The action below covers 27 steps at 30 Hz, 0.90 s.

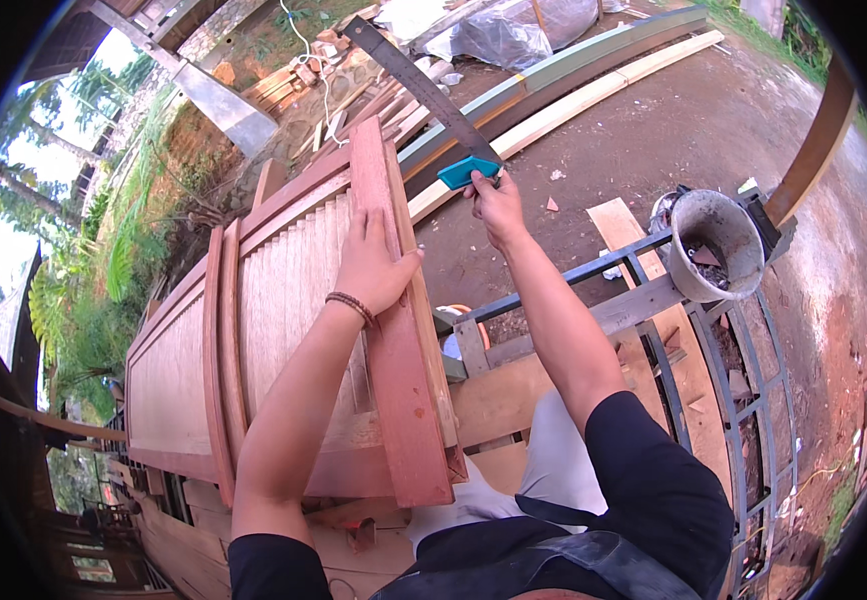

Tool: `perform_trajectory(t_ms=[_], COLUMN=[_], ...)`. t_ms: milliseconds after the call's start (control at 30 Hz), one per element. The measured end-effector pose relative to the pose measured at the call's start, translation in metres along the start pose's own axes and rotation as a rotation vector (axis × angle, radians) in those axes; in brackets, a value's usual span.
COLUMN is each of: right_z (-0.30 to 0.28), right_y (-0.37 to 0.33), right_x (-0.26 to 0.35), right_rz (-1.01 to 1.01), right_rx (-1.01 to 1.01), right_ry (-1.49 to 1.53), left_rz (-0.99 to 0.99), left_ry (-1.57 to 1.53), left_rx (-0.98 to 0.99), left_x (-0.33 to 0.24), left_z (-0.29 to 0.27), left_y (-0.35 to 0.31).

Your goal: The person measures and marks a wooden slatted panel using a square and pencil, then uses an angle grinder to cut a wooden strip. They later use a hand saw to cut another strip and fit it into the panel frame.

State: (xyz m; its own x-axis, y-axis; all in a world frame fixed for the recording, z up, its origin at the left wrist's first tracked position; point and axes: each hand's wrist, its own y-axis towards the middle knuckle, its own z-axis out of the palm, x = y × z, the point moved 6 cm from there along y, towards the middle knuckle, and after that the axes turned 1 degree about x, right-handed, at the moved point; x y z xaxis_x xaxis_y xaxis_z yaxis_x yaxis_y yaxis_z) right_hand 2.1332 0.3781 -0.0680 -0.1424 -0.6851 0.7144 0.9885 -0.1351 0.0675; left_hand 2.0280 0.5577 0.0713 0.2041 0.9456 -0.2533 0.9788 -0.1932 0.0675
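Note:
A reddish wooden door panel [288, 260] with a louvered section lies in front of me, its thick edge stile [393, 370] facing my body. My left hand [374, 267] rests flat on that stile with its fingers stretched out, a beaded bracelet at the wrist. Beyond the door's right edge, my right hand [496, 207] grips a try square by its teal handle [467, 172]. The square's dark metal blade [418, 85] slants up and away to the left. It is held off the wood, apart from the stile.
A dirty grey bucket [715, 246] with scraps stands at the right by a dark metal frame [753, 410]. Long timber beams [573, 110] lie on the bare ground ahead, near clear plastic sheeting [508, 35]. Planks [513, 400] lie beneath the door.

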Motion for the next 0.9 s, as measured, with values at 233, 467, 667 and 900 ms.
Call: perform_trajectory(t_ms=[233, 467, 667, 900], right_z=[0.024, 0.061, 0.070, 0.080], right_y=[0.062, 0.100, 0.111, 0.117], right_x=[-0.078, -0.119, -0.133, -0.144], right_rz=[0.169, 0.239, 0.327, 0.340], right_rx=[0.120, 0.246, 0.347, 0.382], right_ry=[0.048, 0.139, 0.234, 0.267], left_rz=[0.024, 0.032, -0.006, -0.036], left_ry=[0.067, 0.080, 0.080, 0.086], left_rx=[-0.051, -0.048, -0.036, -0.024], left_x=[-0.004, -0.009, -0.010, -0.014], left_z=[-0.002, -0.007, -0.006, -0.007], left_y=[-0.007, -0.011, -0.016, -0.016])
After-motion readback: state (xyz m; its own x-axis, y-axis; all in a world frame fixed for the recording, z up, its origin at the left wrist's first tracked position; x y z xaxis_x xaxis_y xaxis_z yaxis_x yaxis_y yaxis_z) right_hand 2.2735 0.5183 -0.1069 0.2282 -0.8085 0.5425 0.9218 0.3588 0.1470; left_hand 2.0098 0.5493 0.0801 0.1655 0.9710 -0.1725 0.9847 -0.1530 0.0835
